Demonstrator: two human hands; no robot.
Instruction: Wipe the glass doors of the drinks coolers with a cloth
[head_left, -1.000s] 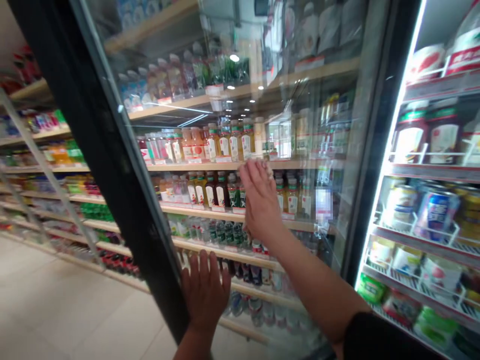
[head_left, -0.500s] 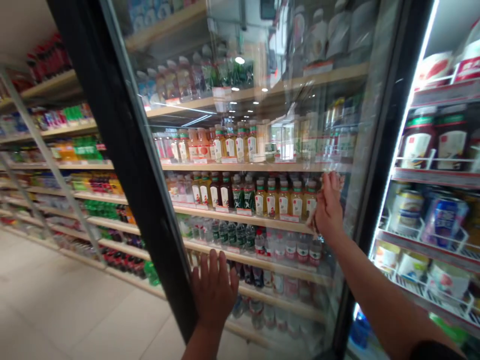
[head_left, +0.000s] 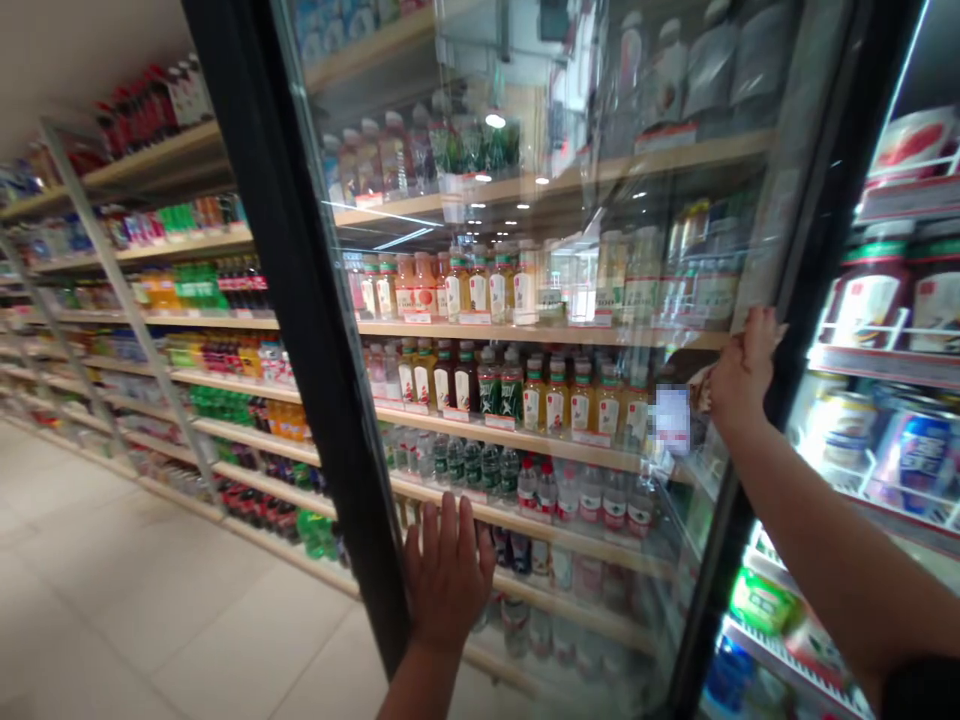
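Observation:
A tall glass door (head_left: 622,610) with a black frame (head_left: 304,330) stands open in front of me. My left hand (head_left: 450,575) lies on the lower left of the glass beside the frame, fingers stretched out and holding nothing. Higher up, my right hand (head_left: 742,375) presses a crumpled, brownish cloth (head_left: 701,390) to the glass close to the right side of the frame. Part of the cloth is hidden under the fingers. Bottled drinks (head_left: 556,400) on shelves show through the glass, mixed with reflections of ceiling lights.
To the right, a lit cooler holds cans (head_left: 926,455) and bottles (head_left: 870,280) on wire-fronted shelves. Long wooden shelves (head_left: 247,375) of drinks run along the left. Pale floor tiles (head_left: 172,570) lie at the lower left.
My right hand has moved the cloth up and to the right across the glass, towards the frame. My left hand stays on the glass, and the view has shifted slightly.

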